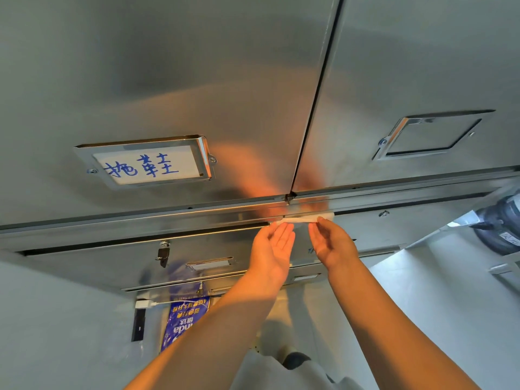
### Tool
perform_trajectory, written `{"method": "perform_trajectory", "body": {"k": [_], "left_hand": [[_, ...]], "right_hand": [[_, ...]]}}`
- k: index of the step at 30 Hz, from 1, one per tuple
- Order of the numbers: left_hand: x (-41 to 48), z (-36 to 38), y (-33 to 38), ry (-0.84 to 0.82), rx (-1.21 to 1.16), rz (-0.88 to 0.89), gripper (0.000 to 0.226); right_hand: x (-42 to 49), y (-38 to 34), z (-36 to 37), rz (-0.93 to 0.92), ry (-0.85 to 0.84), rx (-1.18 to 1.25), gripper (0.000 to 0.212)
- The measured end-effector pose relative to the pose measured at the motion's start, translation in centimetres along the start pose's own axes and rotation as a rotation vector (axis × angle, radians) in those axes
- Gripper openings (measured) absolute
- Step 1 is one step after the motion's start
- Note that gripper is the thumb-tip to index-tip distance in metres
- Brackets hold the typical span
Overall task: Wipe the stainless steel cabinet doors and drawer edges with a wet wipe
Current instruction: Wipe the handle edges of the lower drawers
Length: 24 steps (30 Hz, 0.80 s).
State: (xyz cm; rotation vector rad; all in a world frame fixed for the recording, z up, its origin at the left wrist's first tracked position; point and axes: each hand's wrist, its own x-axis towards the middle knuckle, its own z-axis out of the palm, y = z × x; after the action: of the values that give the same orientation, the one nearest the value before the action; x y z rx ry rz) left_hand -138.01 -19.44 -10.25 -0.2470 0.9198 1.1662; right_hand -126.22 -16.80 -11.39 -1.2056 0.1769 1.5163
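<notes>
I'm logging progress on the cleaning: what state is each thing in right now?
left cabinet door: shut.
right cabinet door: shut.
left label holder: handwritten card inside.
right label holder: empty.
wet wipe: bunched, pressed on the rail under the doors.
left hand: fingers straight, tips on wipe.
right hand: touching wipe, grip unclear.
drawer lock: key in it.

wet wipe lies stretched along the drawer edge, just below the seam of the two cabinet doors. left hand and right hand side by side, fingertips on the wipe. label frame at 10 o'clock of the hands, key at 9 o'clock.
</notes>
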Motion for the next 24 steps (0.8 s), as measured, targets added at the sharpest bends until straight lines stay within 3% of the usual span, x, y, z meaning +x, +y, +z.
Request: {"method": "perform_trajectory", "body": {"k": [7,17,24], "left_hand": [[0.9,0.0,0.1,-0.033,-0.125,-0.07,0.028],[1.9,1.0,-0.6,-0.091,-0.111,-0.04,0.033],[3.5,2.2,-3.3,-0.055,-0.208,0.108,0.041]], "right_hand": [[0.1,-0.1,-0.8,0.054,-0.159,0.188,0.04],[0.3,-1.0,-0.8,0.127,-0.291,0.325,0.046],[1.4,-2.6,-1.4,0.19,-0.371,0.356,0.05]]}}
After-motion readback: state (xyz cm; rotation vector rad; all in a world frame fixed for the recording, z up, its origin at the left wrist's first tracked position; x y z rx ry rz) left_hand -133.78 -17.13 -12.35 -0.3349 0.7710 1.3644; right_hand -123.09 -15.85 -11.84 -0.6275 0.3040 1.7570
